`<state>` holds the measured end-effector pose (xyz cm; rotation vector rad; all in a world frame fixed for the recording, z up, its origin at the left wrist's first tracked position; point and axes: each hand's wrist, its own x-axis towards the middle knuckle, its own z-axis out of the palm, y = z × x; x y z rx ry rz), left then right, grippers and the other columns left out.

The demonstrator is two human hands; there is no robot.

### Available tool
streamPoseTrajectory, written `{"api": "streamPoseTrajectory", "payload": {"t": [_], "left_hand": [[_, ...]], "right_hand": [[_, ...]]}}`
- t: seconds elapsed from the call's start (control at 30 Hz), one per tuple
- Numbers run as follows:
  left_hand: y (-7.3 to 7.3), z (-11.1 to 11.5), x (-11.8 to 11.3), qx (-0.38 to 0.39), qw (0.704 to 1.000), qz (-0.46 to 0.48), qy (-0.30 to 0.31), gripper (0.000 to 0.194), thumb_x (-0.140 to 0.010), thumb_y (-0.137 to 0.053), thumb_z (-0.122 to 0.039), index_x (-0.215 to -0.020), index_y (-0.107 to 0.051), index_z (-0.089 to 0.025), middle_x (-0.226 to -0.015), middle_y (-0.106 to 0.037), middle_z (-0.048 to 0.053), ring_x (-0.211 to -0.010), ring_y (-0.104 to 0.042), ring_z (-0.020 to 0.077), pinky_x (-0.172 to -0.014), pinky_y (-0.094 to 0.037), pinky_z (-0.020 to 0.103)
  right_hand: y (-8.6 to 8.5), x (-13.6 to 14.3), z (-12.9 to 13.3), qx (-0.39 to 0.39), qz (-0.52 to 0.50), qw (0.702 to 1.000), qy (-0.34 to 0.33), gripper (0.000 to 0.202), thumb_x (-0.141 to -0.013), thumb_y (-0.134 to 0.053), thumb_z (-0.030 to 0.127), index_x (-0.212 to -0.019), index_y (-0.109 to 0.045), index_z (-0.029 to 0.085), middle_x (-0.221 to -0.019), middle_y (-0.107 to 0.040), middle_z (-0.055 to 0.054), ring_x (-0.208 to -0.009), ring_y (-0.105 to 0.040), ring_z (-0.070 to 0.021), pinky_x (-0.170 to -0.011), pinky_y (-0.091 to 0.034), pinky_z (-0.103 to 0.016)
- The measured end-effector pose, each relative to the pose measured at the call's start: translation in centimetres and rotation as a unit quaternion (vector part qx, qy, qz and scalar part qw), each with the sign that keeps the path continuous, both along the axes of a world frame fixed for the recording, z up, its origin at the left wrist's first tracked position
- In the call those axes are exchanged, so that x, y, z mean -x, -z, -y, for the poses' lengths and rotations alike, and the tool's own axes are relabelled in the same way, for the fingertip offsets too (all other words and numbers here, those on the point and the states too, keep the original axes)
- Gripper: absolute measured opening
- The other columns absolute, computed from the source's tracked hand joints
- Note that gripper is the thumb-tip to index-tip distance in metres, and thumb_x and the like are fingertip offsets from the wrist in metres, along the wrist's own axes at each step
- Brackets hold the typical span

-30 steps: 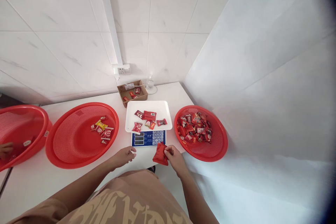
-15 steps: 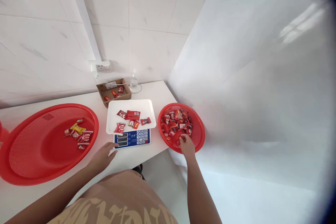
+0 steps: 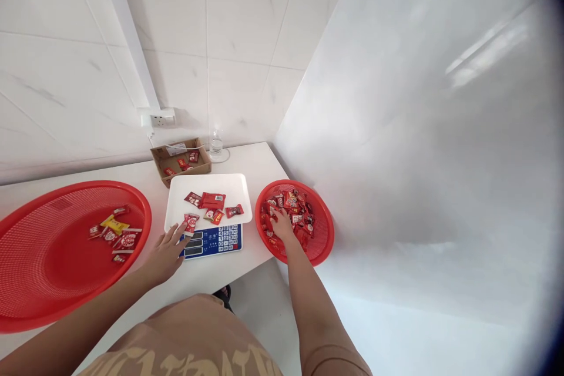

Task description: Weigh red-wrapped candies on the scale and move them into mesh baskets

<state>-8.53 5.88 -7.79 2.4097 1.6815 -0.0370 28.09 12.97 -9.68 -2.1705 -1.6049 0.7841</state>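
My left hand point(image 3: 165, 254) is open, its fingers spread at the left edge of the blue-and-white digital scale point(image 3: 211, 242), close to a red-and-white wrapped candy point(image 3: 191, 222). That candy lies with several others on the white weighing tray point(image 3: 238, 188) on top of the scale. Inside the small red basket point(image 3: 325, 241) on the right, my right hand point(image 3: 281, 225) reaches into a pile of red wrapped candies point(image 3: 293, 202). Its fingers are apart, touching the pile at the left side; no candy shows in its grip. The fingertips are partly hidden among the wrappers.
A large red basket point(image 3: 30, 282) on the left holds several candies, one of them yellow point(image 3: 115, 225). Behind the scale stand a cardboard box point(image 3: 202, 164) with a few candies and a clear bottle point(image 3: 215, 145). A wall socket point(image 3: 163, 120) with a cable is above.
My right hand has shifted left and farther into the small basket, its fingers spreading from a pinch. My left hand has spread its fingers beside the tray. The whole view has moved slightly.
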Motion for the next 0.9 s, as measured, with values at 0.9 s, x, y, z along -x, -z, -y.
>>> {"api": "streamPoseTrajectory", "payload": {"t": [0.9], "left_hand": [[-4.7,0.8,-0.1,-0.046,0.956,0.227,-0.179,0.046,-0.082,-0.042,-0.045,-0.119,-0.057,-0.022,-0.125,-0.06,0.008,-0.116,-0.054,0.0251,-0.096,-0.046,0.039]], "right_hand": [[-0.5,-2.1,-0.1,0.109,0.141,0.978,-0.105,0.03,-0.084,-0.044,0.039,-0.093,-0.064,0.018,-0.091,-0.067,-0.011,-0.09,-0.06,-0.0248,-0.08,-0.039,-0.035]]}}
